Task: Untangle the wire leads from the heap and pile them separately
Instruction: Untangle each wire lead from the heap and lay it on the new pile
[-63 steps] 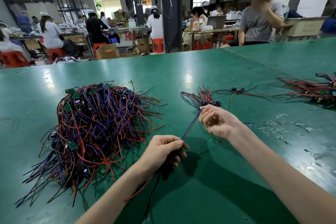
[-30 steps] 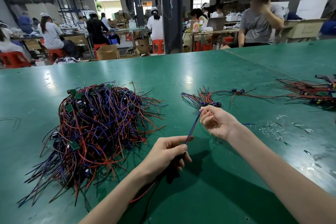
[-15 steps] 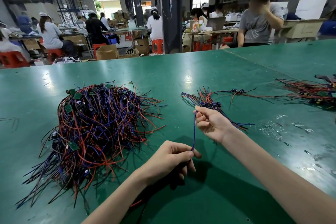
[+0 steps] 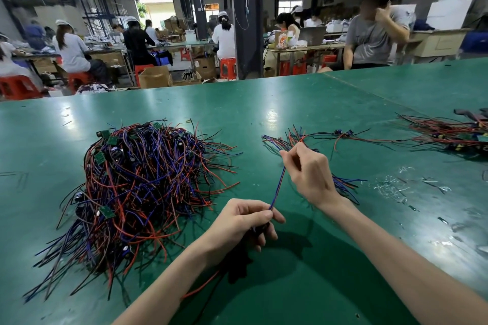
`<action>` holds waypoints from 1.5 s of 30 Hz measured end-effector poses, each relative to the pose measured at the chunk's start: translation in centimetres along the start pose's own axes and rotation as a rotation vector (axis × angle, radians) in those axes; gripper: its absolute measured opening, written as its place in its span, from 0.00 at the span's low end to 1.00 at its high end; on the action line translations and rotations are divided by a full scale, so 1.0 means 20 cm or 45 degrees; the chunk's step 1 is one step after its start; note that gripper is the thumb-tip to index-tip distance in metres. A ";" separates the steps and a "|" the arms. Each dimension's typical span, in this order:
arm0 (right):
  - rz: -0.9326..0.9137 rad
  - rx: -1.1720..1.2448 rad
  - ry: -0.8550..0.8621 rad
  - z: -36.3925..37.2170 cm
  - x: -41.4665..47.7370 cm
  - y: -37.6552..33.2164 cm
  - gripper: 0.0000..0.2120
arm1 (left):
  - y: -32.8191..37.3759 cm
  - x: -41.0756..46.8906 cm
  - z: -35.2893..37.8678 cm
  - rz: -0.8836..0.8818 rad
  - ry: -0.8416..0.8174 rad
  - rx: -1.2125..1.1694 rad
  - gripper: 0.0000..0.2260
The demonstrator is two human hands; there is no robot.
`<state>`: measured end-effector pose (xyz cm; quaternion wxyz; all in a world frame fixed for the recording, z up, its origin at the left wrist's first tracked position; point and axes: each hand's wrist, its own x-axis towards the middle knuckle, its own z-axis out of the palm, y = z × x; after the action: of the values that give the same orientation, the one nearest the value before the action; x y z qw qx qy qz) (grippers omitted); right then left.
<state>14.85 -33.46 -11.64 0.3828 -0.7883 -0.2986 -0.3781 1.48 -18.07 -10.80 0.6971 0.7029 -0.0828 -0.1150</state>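
A tangled heap of red, blue and black wire leads [image 4: 137, 187] with small green boards lies on the left of the green table [image 4: 290, 103]. A blue-and-red wire lead [image 4: 278, 186] runs taut between my hands. My left hand [image 4: 245, 221] pinches its lower end near the table's front, with red and black strands trailing beneath the wrist. My right hand [image 4: 307, 171] pinches the upper end, above a small separate pile of leads [image 4: 295, 140] that spreads out behind and under it.
A third bunch of leads [image 4: 449, 132] lies at the far right edge. Bits of clear scrap [image 4: 396, 185] are scattered right of my right forearm. Several people sit at benches beyond the table's far edge.
My right hand has slid along the lead toward the small pile and slightly left, then lifted a little. My left hand shifted right. The lead tilted from slanted to steeper.
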 end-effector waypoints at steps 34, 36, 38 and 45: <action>1.640 1.530 -0.195 -0.04 0.09 -0.04 0.12 | -0.01 0.03 -0.03 0.025 0.004 -0.062 0.09; 1.421 1.309 -0.104 -0.03 0.09 -0.04 0.12 | -0.02 0.03 -0.03 0.025 0.015 -0.066 0.09; 1.339 1.278 -0.068 -0.03 0.08 -0.04 0.11 | -0.02 0.03 -0.04 0.026 0.020 -0.072 0.09; 1.330 1.270 -0.075 -0.02 0.07 -0.03 0.12 | -0.01 0.03 -0.03 0.018 0.046 -0.069 0.10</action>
<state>14.95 -33.21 -10.05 0.8195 -0.5695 -0.0300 0.0569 2.11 -17.67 -11.06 0.7180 0.6851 -0.0718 -0.0996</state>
